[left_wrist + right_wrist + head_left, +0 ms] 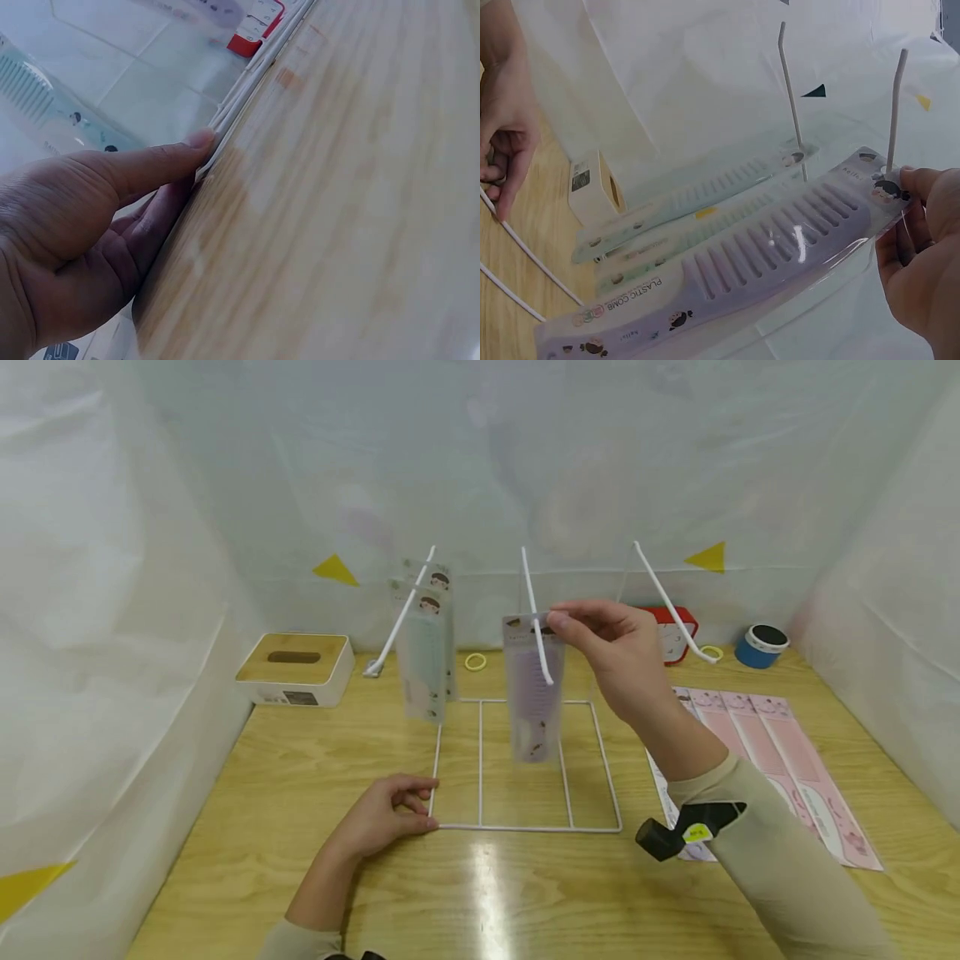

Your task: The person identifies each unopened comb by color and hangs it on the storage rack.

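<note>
On the wooden tabletop (247, 827), the white wire rack (525, 829) seems partly filled: flat pink printed packets (791, 752) lie unhung beside it, two clear-wrapped green plastic combs (423, 652) hang at left, and a clear-wrapped purple plastic comb (532, 697) is at the middle rod (529, 585), probably threaded, its hole indistinct. The raised right hand (622, 656) pinches its top corner; the left hand (386, 806) holds the rack's near left corner.

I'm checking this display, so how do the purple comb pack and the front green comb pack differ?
The purple comb pack is lilac; the front green comb pack is pale green. The right hand pinches the purple one, while no hand touches the green. Purple is at the middle hook, green at the left hook. Both have clear packaging with cartoon faces.
</note>
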A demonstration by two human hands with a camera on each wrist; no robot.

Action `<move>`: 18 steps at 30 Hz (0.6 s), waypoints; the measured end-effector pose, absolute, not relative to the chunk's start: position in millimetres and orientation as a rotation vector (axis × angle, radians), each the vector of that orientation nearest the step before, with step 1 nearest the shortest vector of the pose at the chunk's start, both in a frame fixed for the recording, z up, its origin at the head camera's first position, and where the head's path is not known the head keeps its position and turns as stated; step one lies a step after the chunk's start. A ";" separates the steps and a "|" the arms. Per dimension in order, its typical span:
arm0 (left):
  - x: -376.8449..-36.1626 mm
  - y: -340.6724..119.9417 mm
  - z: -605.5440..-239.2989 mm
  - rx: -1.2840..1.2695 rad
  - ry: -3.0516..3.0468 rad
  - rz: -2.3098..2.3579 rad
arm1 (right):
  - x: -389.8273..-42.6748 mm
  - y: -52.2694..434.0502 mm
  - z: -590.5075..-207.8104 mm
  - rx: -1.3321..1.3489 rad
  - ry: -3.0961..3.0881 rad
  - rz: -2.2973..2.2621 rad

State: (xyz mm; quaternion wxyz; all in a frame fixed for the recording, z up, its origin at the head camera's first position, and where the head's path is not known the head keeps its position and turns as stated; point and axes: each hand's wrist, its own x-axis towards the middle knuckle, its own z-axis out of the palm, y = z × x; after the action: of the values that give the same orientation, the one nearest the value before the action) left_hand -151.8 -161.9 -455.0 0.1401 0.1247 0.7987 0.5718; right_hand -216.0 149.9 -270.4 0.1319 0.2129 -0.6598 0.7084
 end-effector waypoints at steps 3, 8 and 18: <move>-151.2 -161.3 -456.0 0.357 2.316 1.651 | -231.5 148.3 -271.7 0.608 -1.901 2.064; -150.6 -161.7 -455.9 0.348 2.325 1.653 | -256.6 144.2 -269.4 0.574 -1.880 2.102; -150.4 -160.2 -454.5 0.341 2.324 1.655 | -290.1 134.7 -264.2 0.451 -1.771 2.258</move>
State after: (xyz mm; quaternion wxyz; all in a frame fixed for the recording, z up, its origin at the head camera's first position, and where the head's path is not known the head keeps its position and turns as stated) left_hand -150.4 -160.2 -454.5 0.1338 0.1177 0.8015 0.5708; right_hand -290.1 134.7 -264.2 0.1179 0.1541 -0.6055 0.7719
